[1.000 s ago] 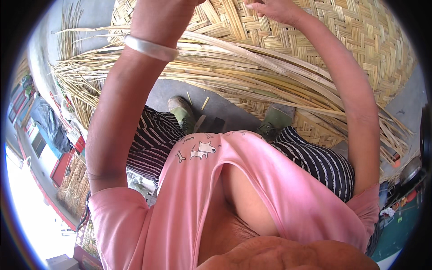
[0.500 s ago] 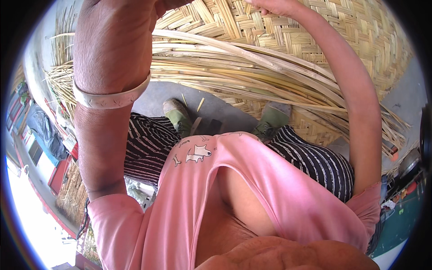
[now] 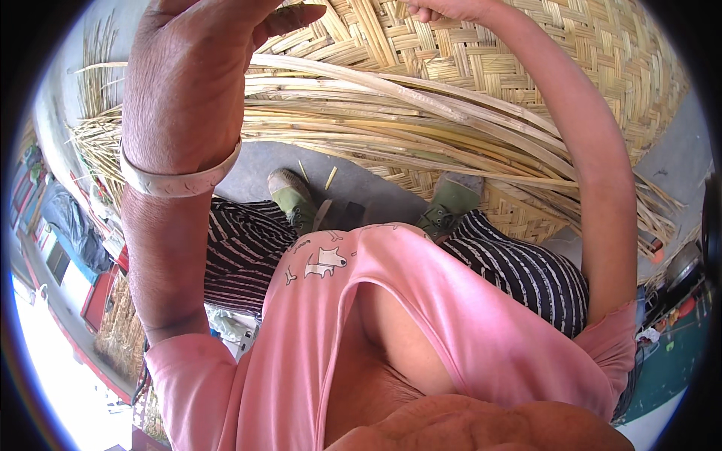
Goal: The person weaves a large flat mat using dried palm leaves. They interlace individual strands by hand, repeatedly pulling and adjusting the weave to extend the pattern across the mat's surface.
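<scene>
My left hand, with a pale bangle on its wrist, reaches to the top edge, which cuts off part of it. Its visible fingers bend inward over the woven mat, and whatever they grip is hidden. Farther right, my right hand is also partly cut off, its fingers curled closed at the mat's weave. What it pinches does not show. Between my arms and my feet lies a loose bundle of long split cane strips, resting across the mat, with my right forearm above its right end.
Green shoes stand at the near edge of the mat, on grey floor. Thin cane ends fan out at the left. A dark round pan and clutter sit at the far right. Dark plastic sheeting lies at left.
My left hand has come slightly down and left in the picture, showing more of its fingers. My right hand is nearly in place, still curled. The strips lie as before.
</scene>
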Demonstrator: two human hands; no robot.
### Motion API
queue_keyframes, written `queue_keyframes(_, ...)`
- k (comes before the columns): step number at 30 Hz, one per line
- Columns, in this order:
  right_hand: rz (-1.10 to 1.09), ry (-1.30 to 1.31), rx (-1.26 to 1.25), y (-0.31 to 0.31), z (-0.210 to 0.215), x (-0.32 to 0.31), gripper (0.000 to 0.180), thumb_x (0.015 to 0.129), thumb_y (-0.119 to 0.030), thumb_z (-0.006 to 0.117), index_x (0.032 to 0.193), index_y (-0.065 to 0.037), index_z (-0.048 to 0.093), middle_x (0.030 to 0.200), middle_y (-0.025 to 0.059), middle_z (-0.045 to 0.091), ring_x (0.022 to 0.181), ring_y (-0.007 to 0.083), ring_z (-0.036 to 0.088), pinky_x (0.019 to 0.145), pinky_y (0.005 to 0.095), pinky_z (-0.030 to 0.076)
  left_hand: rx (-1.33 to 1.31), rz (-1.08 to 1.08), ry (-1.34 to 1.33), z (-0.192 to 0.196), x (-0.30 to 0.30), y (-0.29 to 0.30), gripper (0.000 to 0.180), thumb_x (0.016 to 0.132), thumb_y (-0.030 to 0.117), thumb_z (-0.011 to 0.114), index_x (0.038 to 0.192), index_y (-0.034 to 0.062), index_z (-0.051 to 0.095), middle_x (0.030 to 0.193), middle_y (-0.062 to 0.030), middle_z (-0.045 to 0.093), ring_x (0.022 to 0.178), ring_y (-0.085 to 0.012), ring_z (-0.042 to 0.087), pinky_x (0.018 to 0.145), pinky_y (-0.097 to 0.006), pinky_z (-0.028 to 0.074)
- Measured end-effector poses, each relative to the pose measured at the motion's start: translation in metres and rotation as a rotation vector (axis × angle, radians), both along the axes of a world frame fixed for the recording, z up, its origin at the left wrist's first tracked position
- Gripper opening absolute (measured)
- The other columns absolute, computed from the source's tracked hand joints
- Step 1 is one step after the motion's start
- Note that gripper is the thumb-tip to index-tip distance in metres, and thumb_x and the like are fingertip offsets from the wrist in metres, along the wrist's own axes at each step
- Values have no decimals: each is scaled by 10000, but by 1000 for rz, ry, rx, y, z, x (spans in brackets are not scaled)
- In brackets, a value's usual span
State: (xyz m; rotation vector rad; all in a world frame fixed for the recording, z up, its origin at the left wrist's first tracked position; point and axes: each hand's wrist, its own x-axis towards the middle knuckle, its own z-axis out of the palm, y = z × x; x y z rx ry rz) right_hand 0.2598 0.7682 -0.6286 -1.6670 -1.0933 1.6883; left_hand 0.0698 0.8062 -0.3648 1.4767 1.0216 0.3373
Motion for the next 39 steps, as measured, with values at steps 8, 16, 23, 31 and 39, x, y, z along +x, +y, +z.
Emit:
queue_keyframes(8,92,-7,-77,13,-2,9,221,963,-177,598,1109,-11,608,851,101,706,630,122,652,500,256,533,21,-65,-14,-8,0,1,319,929,289,654,1103,21,648,1055,-96,683,1014,-191,633,900,-334,484)
queue_keyframes(16,55,172,-78,1,-11,16,205,981,-202,589,1083,-28,629,835,83,702,610,97,641,492,230,513,14,-48,4,-11,-4,0,338,933,306,649,1113,21,639,1066,-100,678,1021,-195,632,903,-337,481)
queue_keyframes(23,-18,178,-21,-7,-16,24,167,980,-186,592,1036,-34,636,839,79,703,630,107,661,524,233,548,19,-60,-29,-13,-8,2,354,932,318,642,1119,17,630,1068,-106,672,1026,-201,628,915,-352,473)
queue_keyframes(31,-29,116,-20,-1,-10,19,166,972,-189,609,1022,-30,623,825,76,702,627,116,666,531,239,560,-18,17,97,-12,-1,2,328,936,288,639,1114,13,631,1081,-110,673,1027,-204,631,907,-349,483)
queue_keyframes(39,49,60,-104,3,9,1,154,960,-187,622,1003,-40,619,792,58,686,614,106,648,541,245,553,-102,3,22,-17,-11,10,280,944,239,635,1111,15,645,1080,-104,679,1020,-202,639,887,-334,498)
